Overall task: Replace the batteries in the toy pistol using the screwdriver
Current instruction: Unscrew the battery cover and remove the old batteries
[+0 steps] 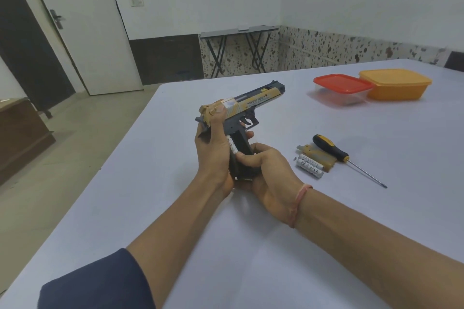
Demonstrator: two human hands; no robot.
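Seating the battery in the grip
My left hand (pixel 213 144) grips the toy pistol (pixel 251 102); my right hand (pixel 272 174) clasps it too, thumb on the battery (pixel 232 146). I should press straight, gently.

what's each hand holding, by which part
Left hand grips the toy pistol by its rear and handle; right hand grips the lower handle, thumb on a battery.

Far right on the pale tabletop (pixel 175 208), a clear tub with a red lid (pixel 342 84) sat touching an orange tub (pixel 395 84), both shut. Back by the speckled wall stood a folding table (pixel 238 31). Over left, a white door (pixel 82 20) hung open, with a brown wooden cabinet (pixel 22 133) down low beside it.
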